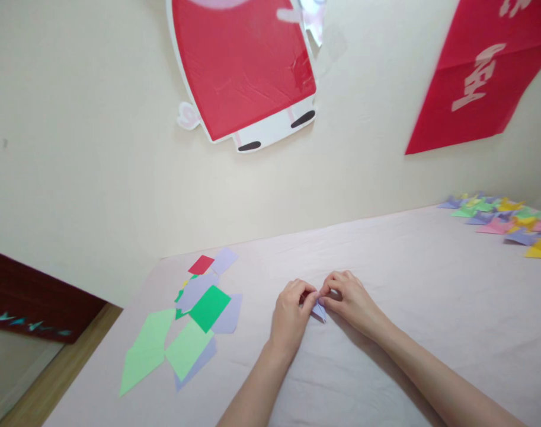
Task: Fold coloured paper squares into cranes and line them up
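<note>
A small piece of folded lavender paper [319, 311] is pinched between my two hands, just above the pale cloth-covered surface [386, 267]. Its pointed lower end shows below my fingers, while the upper part is mostly covered by them. My left hand [293, 308] grips it from the left with thumb and fingers closed. From the right, my right hand [348, 299] pinches its upper edge with thumb and forefinger. The fingertips of both hands nearly meet over the paper.
To the left lie loose paper squares: light green [148, 347], dark green [211, 308], red [201, 264] and lavender [224, 261]. Several folded paper figures [519, 222] in mixed colours stand at the far right. Behind the surface rises a wall [341, 178] with a red cartoon cutout [247, 65].
</note>
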Available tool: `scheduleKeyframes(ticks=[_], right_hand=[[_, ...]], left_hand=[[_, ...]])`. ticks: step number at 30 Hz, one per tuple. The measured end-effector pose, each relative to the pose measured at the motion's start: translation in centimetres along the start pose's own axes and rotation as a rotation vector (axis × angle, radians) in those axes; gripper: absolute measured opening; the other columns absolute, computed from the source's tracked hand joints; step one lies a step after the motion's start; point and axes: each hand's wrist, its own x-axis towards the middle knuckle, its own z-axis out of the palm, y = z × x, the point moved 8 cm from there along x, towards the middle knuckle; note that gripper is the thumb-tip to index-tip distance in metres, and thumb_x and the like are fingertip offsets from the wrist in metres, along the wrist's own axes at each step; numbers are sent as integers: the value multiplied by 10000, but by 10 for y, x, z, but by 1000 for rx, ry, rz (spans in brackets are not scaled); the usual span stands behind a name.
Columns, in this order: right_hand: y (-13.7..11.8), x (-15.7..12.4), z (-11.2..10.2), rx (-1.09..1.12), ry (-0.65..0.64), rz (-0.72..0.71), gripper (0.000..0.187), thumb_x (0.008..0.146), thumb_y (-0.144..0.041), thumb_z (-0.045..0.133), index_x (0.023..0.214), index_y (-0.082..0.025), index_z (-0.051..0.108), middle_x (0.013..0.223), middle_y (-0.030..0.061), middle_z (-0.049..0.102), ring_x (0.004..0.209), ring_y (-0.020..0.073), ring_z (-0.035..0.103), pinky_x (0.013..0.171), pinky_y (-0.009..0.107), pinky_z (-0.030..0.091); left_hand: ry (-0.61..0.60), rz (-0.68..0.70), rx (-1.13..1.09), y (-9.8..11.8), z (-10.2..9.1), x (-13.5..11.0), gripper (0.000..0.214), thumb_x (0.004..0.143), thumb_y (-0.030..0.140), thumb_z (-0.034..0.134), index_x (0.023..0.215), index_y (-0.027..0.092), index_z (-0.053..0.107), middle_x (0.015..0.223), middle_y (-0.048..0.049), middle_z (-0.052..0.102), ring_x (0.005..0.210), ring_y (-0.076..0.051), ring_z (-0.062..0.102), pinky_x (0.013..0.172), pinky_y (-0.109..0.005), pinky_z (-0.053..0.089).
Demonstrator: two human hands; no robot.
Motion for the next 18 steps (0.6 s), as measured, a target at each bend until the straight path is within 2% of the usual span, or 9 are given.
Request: scheduleKeyframes(ticks=[10, 12, 15, 16, 18], right_hand=[[0, -1, -1, 41, 28, -12, 100, 802, -215, 669, 703, -222, 667, 839, 24, 645, 888, 236, 509, 826, 381, 361], [-2, -2, -4, 105, 55, -37, 108, 822, -209, 642, 716, -221, 656, 827, 23, 639, 887, 232, 510, 828, 380, 360], [-5, -3, -16, 258, 160, -93, 103, 857, -224, 607, 762, -220, 647, 839, 26, 619, 902, 223, 515, 837, 368, 373], [-5, -4, -21, 301, 200, -106, 104, 865, -236, 603, 771, -220, 643, 842, 27, 612, 904, 221, 516, 838, 364, 377], [-3, -5, -25, 359, 250, -118, 112, 874, -253, 600, 772, -222, 632, 834, 26, 600, 892, 218, 517, 827, 356, 381]], left_hand=[[-10, -32, -81, 1, -1, 0, 227, 951, 278, 497, 798, 199, 644, 802, -12, 625, 802, -173, 571, 742, -273, 407], [30, -60, -133, -1, -3, 0, 228, 966, 319, 477, 880, 202, 652, 880, -30, 647, 856, -181, 589, 784, -285, 425], [145, -165, -282, -8, -7, -4, 262, 956, 397, 501, 1100, 202, 600, 1109, -77, 645, 986, -195, 605, 866, -310, 448], [163, -218, -364, -11, -4, -5, 315, 935, 418, 535, 1157, 198, 566, 1160, -94, 635, 1012, -199, 610, 877, -316, 457], [119, -338, -566, -14, 11, -8, 433, 884, 442, 601, 1216, 178, 516, 1178, -124, 638, 1014, -214, 629, 860, -327, 482]])
